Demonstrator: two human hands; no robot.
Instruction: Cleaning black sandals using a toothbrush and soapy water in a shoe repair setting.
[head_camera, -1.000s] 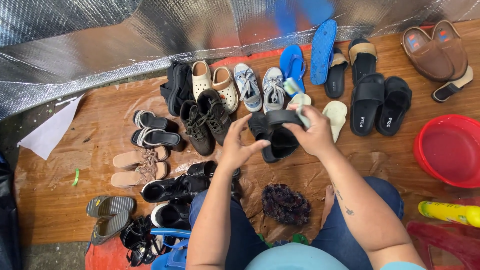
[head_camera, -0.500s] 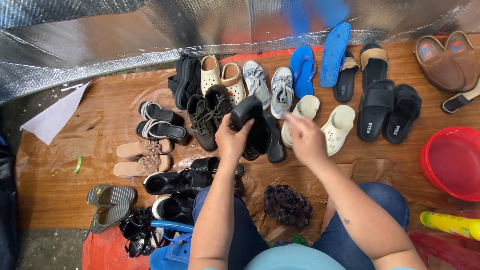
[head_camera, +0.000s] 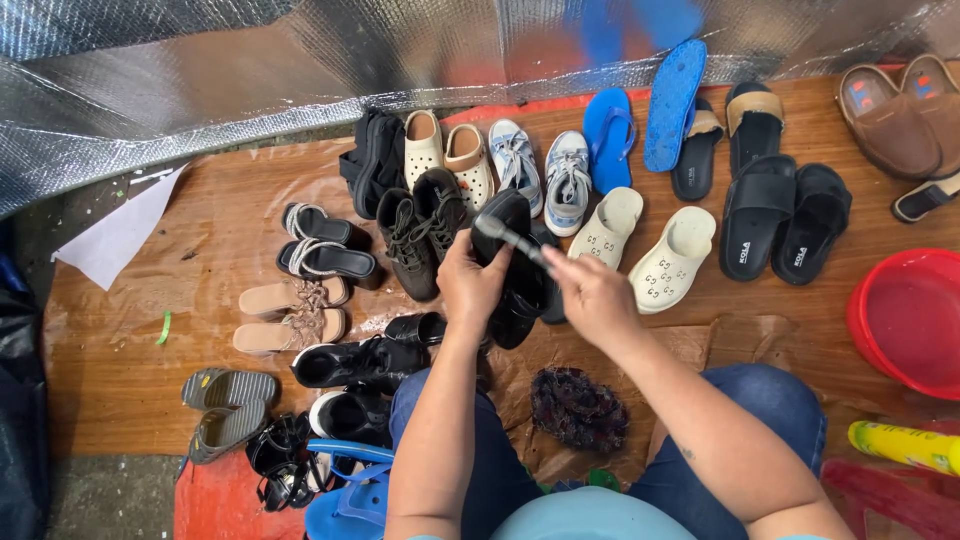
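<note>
At the centre of the frame I hold a black slip-on shoe (head_camera: 515, 275) upright above the brown mat (head_camera: 200, 340), my left hand (head_camera: 470, 280) clamped around its side, my right hand (head_camera: 592, 295) pinching a thin grey strap (head_camera: 510, 238), cream perforated clogs (head_camera: 650, 250) just right, black lace-up boots (head_camera: 420, 235) left.

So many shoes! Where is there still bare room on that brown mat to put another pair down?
Bare mat shows at the far left, between the white paper sheet and the strappy black sandals. Another patch lies between the cream clogs and the red basin. Around the left hand and right hand it is crowded.
</note>
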